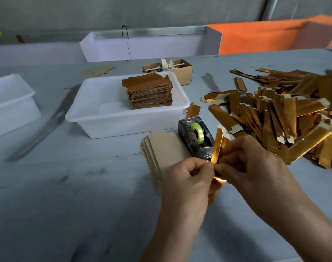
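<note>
The left hand [187, 178] and right hand [253, 163] meet fingertip to fingertip, both pinching one narrow gold foil sleeve [218, 146] at its middle and holding it nearly upright above the grey table [67, 186]. Just behind the grip stands a black tape dispenser [195, 140], with a stack of brown card blanks [167, 152] against its left side. Farther back and left, a white tub [97, 118] holds stacked gold blanks [150, 91]; to the right spreads a heap of gold sleeves [286, 118].
</note>
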Action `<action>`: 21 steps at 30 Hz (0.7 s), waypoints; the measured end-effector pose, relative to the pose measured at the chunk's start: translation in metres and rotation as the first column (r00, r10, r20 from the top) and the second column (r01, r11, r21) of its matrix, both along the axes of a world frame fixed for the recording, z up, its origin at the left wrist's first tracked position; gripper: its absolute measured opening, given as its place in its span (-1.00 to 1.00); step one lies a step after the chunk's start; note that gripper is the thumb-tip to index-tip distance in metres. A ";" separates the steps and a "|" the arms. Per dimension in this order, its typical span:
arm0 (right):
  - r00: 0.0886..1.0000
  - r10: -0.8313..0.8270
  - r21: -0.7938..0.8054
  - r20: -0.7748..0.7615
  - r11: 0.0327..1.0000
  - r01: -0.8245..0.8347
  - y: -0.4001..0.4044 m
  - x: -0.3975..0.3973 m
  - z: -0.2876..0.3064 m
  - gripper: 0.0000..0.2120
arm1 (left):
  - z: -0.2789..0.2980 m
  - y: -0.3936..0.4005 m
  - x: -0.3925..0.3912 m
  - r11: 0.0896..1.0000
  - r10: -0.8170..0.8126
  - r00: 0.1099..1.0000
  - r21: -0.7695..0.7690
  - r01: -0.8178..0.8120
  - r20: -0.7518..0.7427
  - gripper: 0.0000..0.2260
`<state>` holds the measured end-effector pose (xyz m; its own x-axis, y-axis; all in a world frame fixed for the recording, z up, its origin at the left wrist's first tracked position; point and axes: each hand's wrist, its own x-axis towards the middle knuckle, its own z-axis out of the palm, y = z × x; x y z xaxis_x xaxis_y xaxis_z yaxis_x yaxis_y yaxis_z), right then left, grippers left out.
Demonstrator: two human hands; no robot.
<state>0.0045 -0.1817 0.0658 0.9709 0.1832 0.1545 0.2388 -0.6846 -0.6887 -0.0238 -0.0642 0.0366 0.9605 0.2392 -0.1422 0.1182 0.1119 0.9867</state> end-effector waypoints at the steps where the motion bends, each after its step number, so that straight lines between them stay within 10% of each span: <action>1: 1.000 -0.003 -0.031 0.011 1.000 0.003 0.000 -0.001 0.000 -0.73 | 0.000 -0.002 0.000 1.000 0.020 1.000 0.007 -0.021 0.012 -0.81; 13: 0.971 -0.155 -0.374 0.180 0.903 0.213 -0.008 0.000 -0.001 -0.50 | -0.010 -0.009 -0.004 0.956 0.222 0.964 0.164 -0.245 0.147 -0.80; 17: 0.993 -0.102 0.081 -0.059 0.991 0.107 -0.014 0.004 -0.004 -0.43 | -0.008 -0.004 -0.005 0.957 0.210 0.964 0.168 -0.237 0.163 -0.83; 21: 0.921 0.137 0.514 -0.366 0.855 0.077 -0.004 0.000 -0.019 -0.59 | -0.009 -0.008 -0.007 0.981 0.152 0.984 0.104 -0.161 0.094 -0.85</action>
